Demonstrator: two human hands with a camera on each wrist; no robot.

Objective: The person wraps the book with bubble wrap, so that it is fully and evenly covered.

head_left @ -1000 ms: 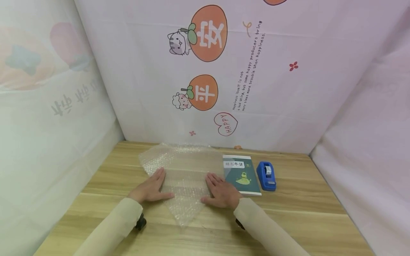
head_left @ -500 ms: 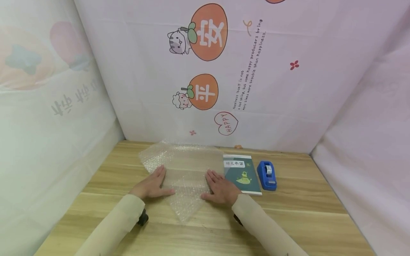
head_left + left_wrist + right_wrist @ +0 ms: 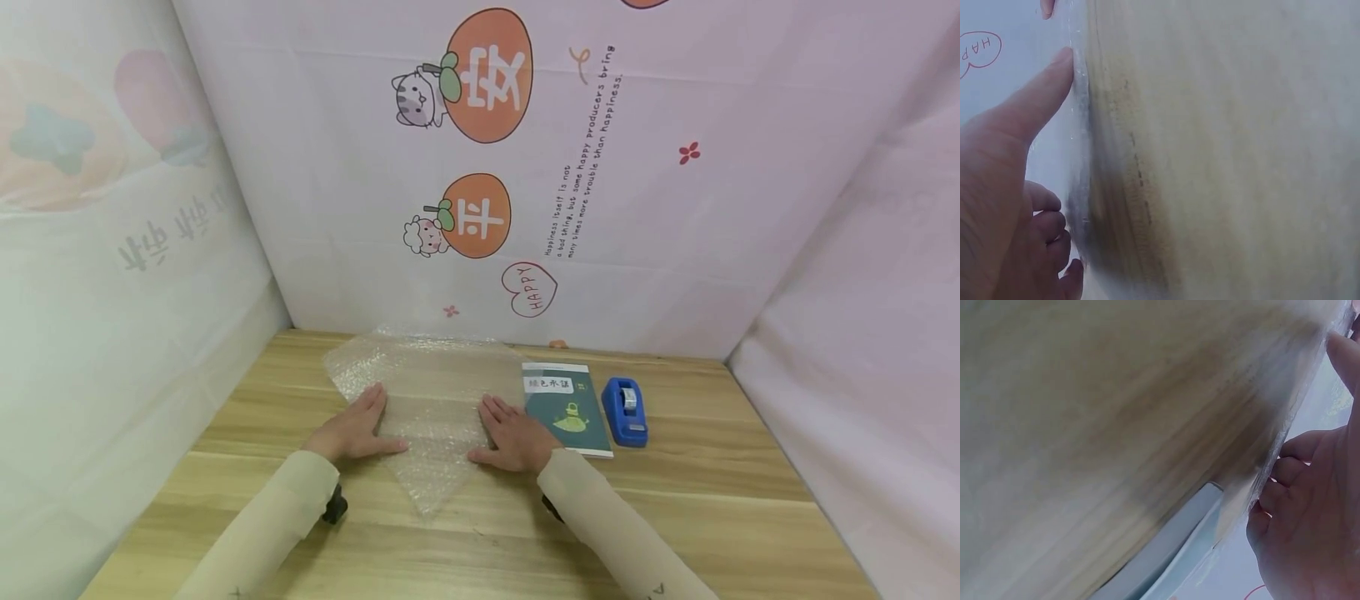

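Observation:
A clear sheet of bubble wrap (image 3: 438, 383) lies turned cornerwise on the wooden table, one corner pointing toward the person. My left hand (image 3: 356, 427) rests on its left edge with fingers straight and thumb pointing inward. On the opposite edge, my right hand (image 3: 517, 435) lies the same way, fingers extended. In the left wrist view the thumb (image 3: 1047, 90) touches the wrap's edge. A green booklet (image 3: 573, 417) with a white label sits just right of my right hand, its left part under the wrap's right corner. The booklet's pale edge (image 3: 1191, 544) shows in the right wrist view.
A blue tape dispenser (image 3: 625, 412) with a roll of tape stands right of the booklet. Printed white cloth (image 3: 360, 208) hangs at the back and both sides of the wooden table (image 3: 712, 483). Bare wood shows in front of the wrap.
Both hands have slid very slightly away from the person along the wrap, staying flat on it. The wrap's near corner has shifted slightly away too. The booklet and tape dispenser stay in place.

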